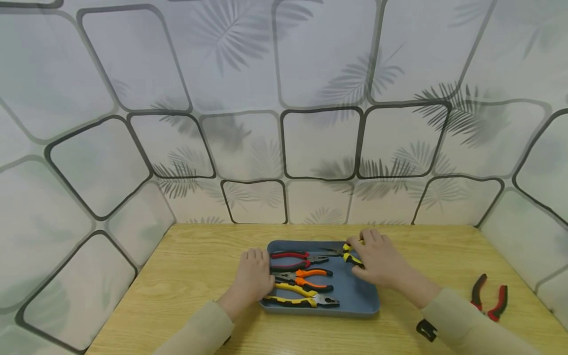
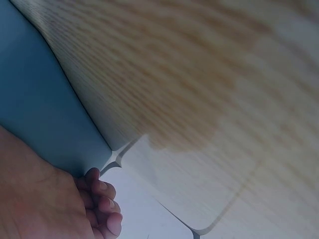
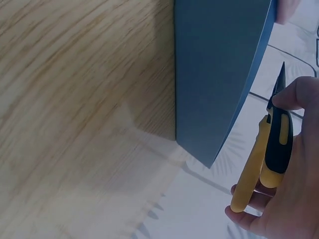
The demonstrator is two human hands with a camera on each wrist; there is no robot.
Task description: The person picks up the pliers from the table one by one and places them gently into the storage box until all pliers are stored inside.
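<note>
A blue tray (image 1: pixel 355 296) lies on the wooden table (image 1: pixel 191 276). My right hand (image 1: pixel 368 254) grips the handles of yellow-and-black long-nose pliers (image 1: pixel 345 251) at the tray's far right; the right wrist view shows those pliers (image 3: pixel 271 154) pinched between thumb and fingers beside the tray (image 3: pixel 214 74). My left hand (image 1: pixel 255 268) rests on the tray's left rim, its fingers (image 2: pixel 102 204) loosely bent at the tray (image 2: pixel 35 99) edge. In the tray lie red-handled pliers (image 1: pixel 290 256), orange-handled pliers (image 1: pixel 308 277) and yellow-handled combination pliers (image 1: pixel 301 298).
Red-and-black pliers (image 1: pixel 488 296) lie on the table near its right edge. Patterned wall panels (image 1: pixel 319 148) enclose the table at the back and both sides. Bare wood (image 1: pixel 177 296) stretches left of the tray.
</note>
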